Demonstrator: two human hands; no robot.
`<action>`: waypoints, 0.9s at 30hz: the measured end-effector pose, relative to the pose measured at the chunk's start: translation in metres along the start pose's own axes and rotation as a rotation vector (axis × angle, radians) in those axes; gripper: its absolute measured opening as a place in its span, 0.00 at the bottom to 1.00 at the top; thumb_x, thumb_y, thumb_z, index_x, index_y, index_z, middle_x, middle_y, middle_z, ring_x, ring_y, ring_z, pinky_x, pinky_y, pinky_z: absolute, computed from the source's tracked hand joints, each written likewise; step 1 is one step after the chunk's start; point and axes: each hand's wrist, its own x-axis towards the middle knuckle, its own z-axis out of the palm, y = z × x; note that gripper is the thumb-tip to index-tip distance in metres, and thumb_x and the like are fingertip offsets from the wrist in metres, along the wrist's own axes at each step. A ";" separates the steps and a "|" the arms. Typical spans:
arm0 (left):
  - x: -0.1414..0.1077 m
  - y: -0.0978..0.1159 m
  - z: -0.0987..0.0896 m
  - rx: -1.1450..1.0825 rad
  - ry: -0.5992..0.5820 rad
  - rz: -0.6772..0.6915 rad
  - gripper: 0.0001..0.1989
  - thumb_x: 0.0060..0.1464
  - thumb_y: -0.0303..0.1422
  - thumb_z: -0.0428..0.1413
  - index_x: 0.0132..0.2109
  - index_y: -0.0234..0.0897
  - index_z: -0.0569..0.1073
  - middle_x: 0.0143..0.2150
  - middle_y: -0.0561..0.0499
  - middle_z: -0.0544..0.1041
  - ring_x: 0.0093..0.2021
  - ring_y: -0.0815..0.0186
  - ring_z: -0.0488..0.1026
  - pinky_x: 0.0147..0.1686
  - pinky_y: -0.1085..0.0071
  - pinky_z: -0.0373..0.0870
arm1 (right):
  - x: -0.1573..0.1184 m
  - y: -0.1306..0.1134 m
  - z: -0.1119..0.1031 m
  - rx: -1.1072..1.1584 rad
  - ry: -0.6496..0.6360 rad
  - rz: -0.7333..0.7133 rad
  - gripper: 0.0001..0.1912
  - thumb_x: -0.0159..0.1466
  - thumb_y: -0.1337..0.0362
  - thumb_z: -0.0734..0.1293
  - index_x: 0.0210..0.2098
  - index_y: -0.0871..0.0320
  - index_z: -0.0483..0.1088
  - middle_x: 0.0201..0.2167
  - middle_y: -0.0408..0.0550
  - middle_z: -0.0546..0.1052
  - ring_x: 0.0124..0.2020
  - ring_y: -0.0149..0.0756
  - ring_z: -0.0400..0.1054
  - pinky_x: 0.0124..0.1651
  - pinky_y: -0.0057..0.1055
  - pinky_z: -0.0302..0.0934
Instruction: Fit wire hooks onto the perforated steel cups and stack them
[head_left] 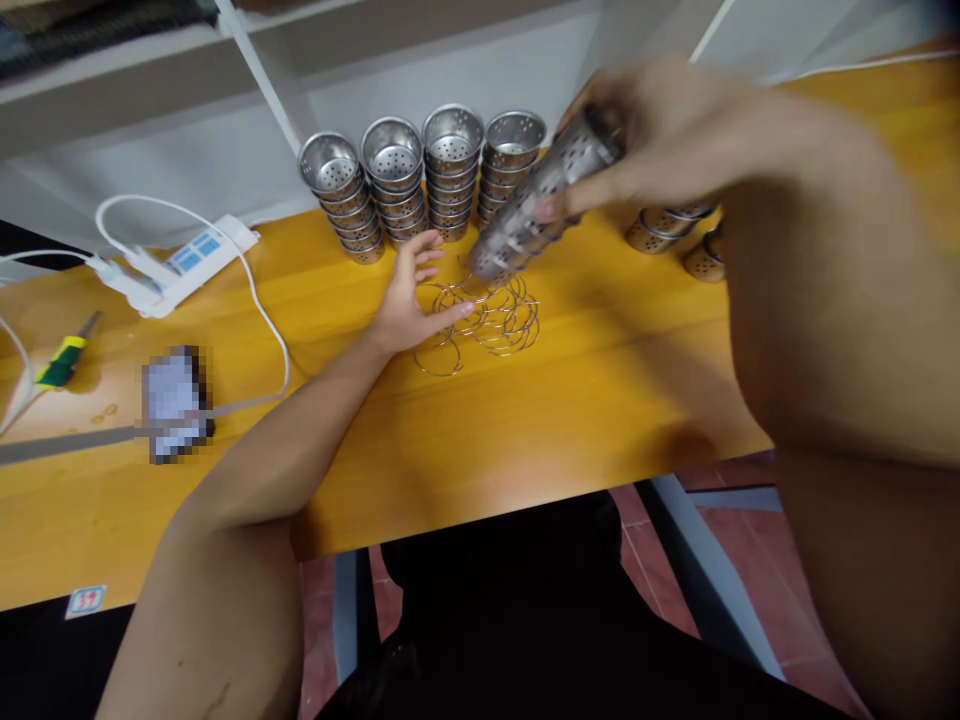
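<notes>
My right hand (622, 140) is wrapped round a tilted stack of perforated metal cups (536, 205), blurred by motion. The stack's lower end hangs over a loose pile of thin wire rings (502, 320) on the table. My left hand (412, 300) is open beside those rings, thumb and fingers apart, with nothing in it. Behind the hands, several upright stacks of the same cups stand in a row: one stack (337, 190) at the left, another stack (394, 175), a third stack (452, 165), and one more (514, 150) partly hidden by the held cups.
More metal cups (658, 228) stand to the right, partly behind my right arm. At the left lie a white power strip (199, 262) with cables, a green-yellow handled tool (64, 362) and a blurred-out phone (176, 400). The yellow table (480, 440) meets a wall behind.
</notes>
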 end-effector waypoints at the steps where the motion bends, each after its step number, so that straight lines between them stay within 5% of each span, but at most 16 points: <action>1: 0.001 0.002 -0.001 -0.001 0.009 0.017 0.68 0.68 0.74 0.76 0.95 0.61 0.49 0.90 0.34 0.70 0.86 0.37 0.79 0.79 0.37 0.87 | -0.002 -0.002 0.014 0.072 -0.049 -0.029 0.29 0.58 0.64 0.97 0.51 0.51 0.84 0.43 0.45 0.86 0.61 0.61 0.89 0.83 0.78 0.79; 3: 0.003 0.007 -0.004 0.012 0.024 0.031 0.72 0.62 0.78 0.77 0.95 0.59 0.51 0.90 0.35 0.71 0.86 0.35 0.80 0.81 0.35 0.85 | -0.002 0.000 0.044 0.238 -0.103 -0.135 0.30 0.56 0.61 0.94 0.52 0.48 0.83 0.51 0.46 0.89 0.61 0.59 0.88 0.80 0.69 0.84; 8: 0.004 0.010 -0.015 0.063 -0.002 0.018 0.63 0.65 0.80 0.73 0.90 0.53 0.65 0.83 0.38 0.82 0.84 0.37 0.83 0.86 0.37 0.82 | 0.015 0.028 0.100 0.422 -0.187 -0.283 0.48 0.45 0.30 0.95 0.62 0.21 0.84 0.48 0.36 0.90 0.67 0.68 0.81 0.71 0.76 0.84; 14: 0.007 0.008 -0.019 0.014 -0.001 0.029 0.57 0.66 0.80 0.73 0.83 0.48 0.76 0.74 0.41 0.88 0.77 0.40 0.89 0.83 0.39 0.85 | 0.016 0.038 0.092 0.430 -0.228 -0.367 0.54 0.42 0.31 0.95 0.66 0.10 0.82 0.51 0.33 0.89 0.74 0.69 0.75 0.66 0.74 0.82; 22: 0.010 -0.005 -0.044 0.034 0.062 -0.008 0.59 0.63 0.80 0.74 0.85 0.52 0.73 0.79 0.40 0.84 0.81 0.38 0.85 0.84 0.38 0.84 | 0.006 0.052 0.089 0.406 -0.063 -0.333 0.61 0.43 0.18 0.92 0.71 0.24 0.80 0.69 0.41 0.88 0.75 0.68 0.76 0.71 0.70 0.83; 24: 0.010 -0.015 -0.050 0.007 0.092 -0.040 0.60 0.61 0.81 0.75 0.83 0.50 0.74 0.77 0.39 0.85 0.79 0.38 0.86 0.83 0.36 0.84 | 0.008 0.065 0.086 0.352 -0.048 -0.328 0.56 0.50 0.25 0.92 0.72 0.34 0.79 0.73 0.46 0.86 0.73 0.65 0.78 0.75 0.67 0.82; 27: 0.007 -0.024 -0.050 -0.054 0.110 -0.090 0.59 0.60 0.83 0.74 0.79 0.48 0.76 0.69 0.40 0.86 0.75 0.39 0.88 0.81 0.35 0.85 | 0.017 0.086 0.070 0.068 -0.042 -0.302 0.48 0.59 0.48 0.91 0.74 0.49 0.77 0.76 0.59 0.83 0.75 0.64 0.79 0.85 0.62 0.75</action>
